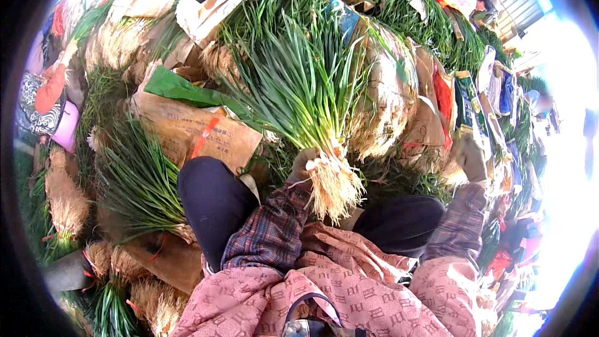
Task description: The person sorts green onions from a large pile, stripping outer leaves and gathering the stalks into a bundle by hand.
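Note:
In the middle of the head view, a bunch of green leafy stalks (299, 87) with pale roots stands fanned out, leaves up and roots toward me. My left hand (302, 163) is wrapped round its base, just above the hanging roots (336, 187). My right hand (468, 157), in a light glove, is raised at the right, apart from the bunch and beside the stacked paper wrappings; its fingers are too unclear to read. Between my left knee and the bunch lies a brown printed paper sheet (187, 131).
Another green bunch (140, 178) lies left of my knee. Rooted bundles (67, 196) are piled at the left and lower left. A large root bundle (387, 93) stands behind the held bunch. A person in a patterned sleeve (38, 105) is at the far left.

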Demonstrator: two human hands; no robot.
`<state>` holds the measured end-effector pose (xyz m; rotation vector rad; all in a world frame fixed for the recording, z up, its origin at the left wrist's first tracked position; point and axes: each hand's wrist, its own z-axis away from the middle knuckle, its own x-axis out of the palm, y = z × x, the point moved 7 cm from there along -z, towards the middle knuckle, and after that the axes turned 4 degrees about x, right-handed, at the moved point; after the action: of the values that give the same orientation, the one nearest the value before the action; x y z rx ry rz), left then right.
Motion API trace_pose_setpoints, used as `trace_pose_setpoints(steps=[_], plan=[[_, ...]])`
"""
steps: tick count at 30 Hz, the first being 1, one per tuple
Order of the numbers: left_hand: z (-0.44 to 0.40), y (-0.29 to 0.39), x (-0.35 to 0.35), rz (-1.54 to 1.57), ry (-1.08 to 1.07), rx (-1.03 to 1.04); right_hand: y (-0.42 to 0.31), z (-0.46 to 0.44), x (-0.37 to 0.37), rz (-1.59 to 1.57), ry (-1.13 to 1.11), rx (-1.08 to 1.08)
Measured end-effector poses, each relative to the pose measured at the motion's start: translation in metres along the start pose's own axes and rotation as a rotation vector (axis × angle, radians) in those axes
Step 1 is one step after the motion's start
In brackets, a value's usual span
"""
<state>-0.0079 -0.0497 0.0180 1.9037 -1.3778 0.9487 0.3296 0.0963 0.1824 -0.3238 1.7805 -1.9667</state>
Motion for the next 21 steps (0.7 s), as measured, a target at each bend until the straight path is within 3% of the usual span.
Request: trace_pose_setpoints(steps=[4, 5, 6, 7, 8, 9, 10, 11, 14, 17, 19, 21], plan=[[-0.003, -0.001, 0.0, 0.019, -0.027, 0.009, 0.063, 0.003, -0.046, 1.49, -0.042, 0.311], [-0.002, -0.003, 0.001, 0.023, -0.028, 0.004, 0.049, -0.015, -0.011, 0.992, 0.048, 0.176], [-0.005, 0.0, 0.009, 0.006, -0.051, 0.049, 0.001, -0.026, 0.079, 0.637, 0.077, 0.238], [0.004, -0.004, -0.007, -0.052, -0.011, -0.04, -0.009, -0.051, 0.117, 0.677, -0.003, 0.121], [0.003, -0.002, -0.001, -0.071, -0.075, 0.026, -0.016, -0.082, 0.155, 0.819, -0.086, -0.145], [0.002, 0.0, 0.005, -0.09, -0.142, 0.093, -0.034, -0.103, 0.201, 0.842, -0.117, -0.222], [0.018, -0.007, -0.015, -0.073, -0.119, -0.193, -0.022, -0.143, 0.222, 0.779, -0.115, -0.379], [0.026, -0.007, -0.017, -0.096, -0.061, -0.166, -0.019, -0.175, 0.249, 0.891, -0.153, -0.475], [0.028, -0.004, -0.014, -0.007, 0.138, -0.234, -0.012, -0.246, 0.295, 1.172, -0.123, -0.329], [0.042, -0.003, -0.028, -0.115, 0.281, -0.534, 0.008, -0.3, 0.315, 1.315, -0.275, -0.279], [0.062, -0.006, -0.056, -0.163, 0.262, -0.637, 0.0, -0.3, 0.322, 1.57, -0.365, -0.019], [0.078, -0.005, -0.076, -0.181, 0.295, -0.699, -0.034, -0.316, 0.296, 1.301, -0.024, -0.244]])
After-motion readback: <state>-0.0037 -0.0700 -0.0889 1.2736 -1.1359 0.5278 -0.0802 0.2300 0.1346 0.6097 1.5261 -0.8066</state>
